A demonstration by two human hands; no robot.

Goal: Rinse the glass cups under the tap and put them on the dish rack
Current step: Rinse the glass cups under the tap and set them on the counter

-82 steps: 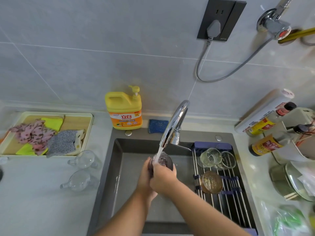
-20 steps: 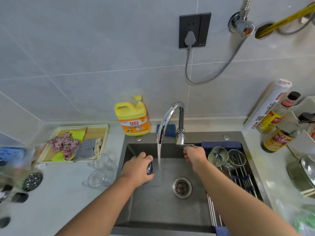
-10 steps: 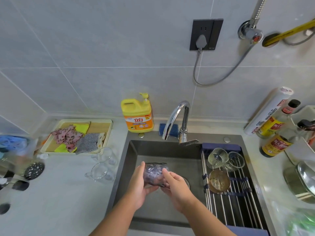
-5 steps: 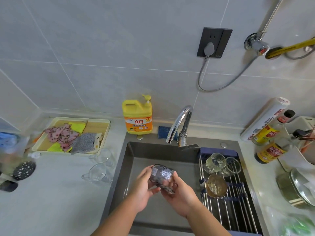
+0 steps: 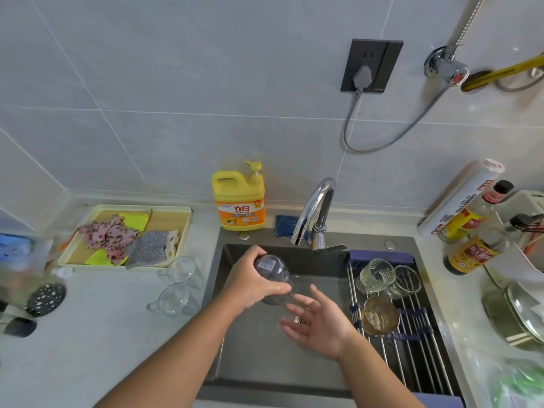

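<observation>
Currently our right hand [image 5: 319, 325] sits nearest, over the sink [image 5: 259, 348]: palm up, fingers spread, holding nothing, just below the cup. Looks like a catch position, ready to take it or shield it while it drains.

Left hand [image 5: 253, 282] has its grip wrapped around the glass cup [image 5: 272, 276], held tilted with the base up and the mouth down toward the right hand. We read that as shaking water out over the basin, so drips land in the sink, not on the table.

Dish rack [image 5: 412, 343] spans the sink's right side, close to the free hand. Amber cup [image 5: 379, 315] sits on it, two clear ribbed cups [image 5: 388, 276] behind, lying tipped on the bars.

Left on the table [image 5: 88, 334], two clear handled cups [image 5: 173, 285] wait, probably unrinsed.

Further back, no stream shows at the tap [image 5: 316, 210]. Detergent bottle [image 5: 239, 198] stands at the wall.
</observation>
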